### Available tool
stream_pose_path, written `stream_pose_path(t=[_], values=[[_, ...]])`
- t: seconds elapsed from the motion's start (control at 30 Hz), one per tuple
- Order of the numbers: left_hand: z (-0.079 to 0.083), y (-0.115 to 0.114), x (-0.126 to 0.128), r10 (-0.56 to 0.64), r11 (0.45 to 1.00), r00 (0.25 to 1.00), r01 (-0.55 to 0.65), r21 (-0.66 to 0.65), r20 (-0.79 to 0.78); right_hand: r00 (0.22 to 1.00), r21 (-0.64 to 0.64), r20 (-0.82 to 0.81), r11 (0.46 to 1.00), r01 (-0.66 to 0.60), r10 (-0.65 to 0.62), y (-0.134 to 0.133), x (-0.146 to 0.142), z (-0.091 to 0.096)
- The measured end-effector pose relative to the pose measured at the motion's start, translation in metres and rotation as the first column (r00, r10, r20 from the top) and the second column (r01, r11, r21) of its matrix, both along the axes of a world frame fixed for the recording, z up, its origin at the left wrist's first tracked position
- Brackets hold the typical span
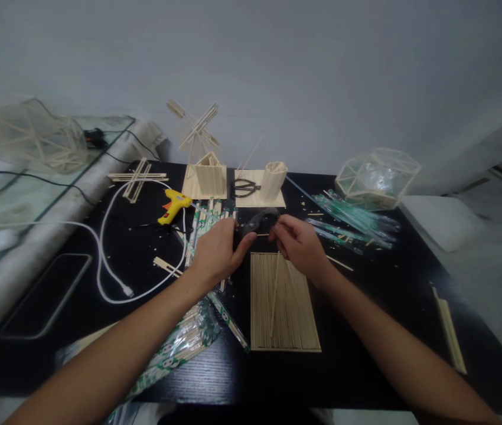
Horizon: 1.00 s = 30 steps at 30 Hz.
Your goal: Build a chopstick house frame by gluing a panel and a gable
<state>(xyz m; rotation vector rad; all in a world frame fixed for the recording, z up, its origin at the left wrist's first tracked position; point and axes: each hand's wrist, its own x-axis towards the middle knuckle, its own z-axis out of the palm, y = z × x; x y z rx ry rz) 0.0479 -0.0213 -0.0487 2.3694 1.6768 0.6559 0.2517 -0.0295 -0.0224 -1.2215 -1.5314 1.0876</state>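
Note:
My left hand [218, 251] is closed around a dark, blurred tool [260, 221], whose kind I cannot make out. My right hand [297, 242] has its fingers pinched together at the other side of it. A thin wooden stick [263, 235] runs between the left thumb and the right fingertips, apparently in the right pinch. Just below the hands lies a rectangular panel of wooden sticks [295, 313] laid side by side, with a loose stick [273, 301] slanting across it.
A yellow glue gun [173, 206] and white cable [99, 260] lie left. Behind stand a stick windmill [210, 177], a stick cylinder [273, 182] and black-handled scissors [245, 188]. Plastic-wrapped sticks [180, 348] lie front left, green-and-clear wrappers [357, 218] right, near a geometric stick frame [377, 177].

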Motion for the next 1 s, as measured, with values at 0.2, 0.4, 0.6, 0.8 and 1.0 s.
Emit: stream_pose_path(t=[0.2, 0.4, 0.6, 0.8, 1.0], values=[[0.004, -0.001, 0.0, -0.005, 0.998, 0.999, 0.003, -0.065, -0.042, 1.0, 0.006, 0.024, 1.0, 0.002, -0.002, 0.0, 0.001, 0.002], [-0.001, 0.001, -0.001, -0.022, 0.999, 1.0, 0.022, 0.025, -0.023, 0.999, -0.006, 0.039, 1.0, 0.003, -0.003, 0.001, 0.002, 0.002], [0.002, -0.001, 0.001, 0.0, 1.0, 1.0, 0.0, -0.018, -0.013, 0.999, -0.003, 0.041, 1.0, 0.007, -0.007, 0.002, 0.003, 0.001], [0.002, 0.001, 0.001, -0.037, 0.983, 0.98, 0.071, -0.171, 0.193, 0.999, 0.005, -0.038, 1.0, 0.003, -0.002, 0.004, 0.0, -0.005], [0.001, 0.006, -0.002, 0.001, 0.967, 0.866, 0.128, -0.222, 0.5, 0.996, 0.032, -0.083, 0.999, 0.027, -0.025, 0.006, 0.015, 0.01]])
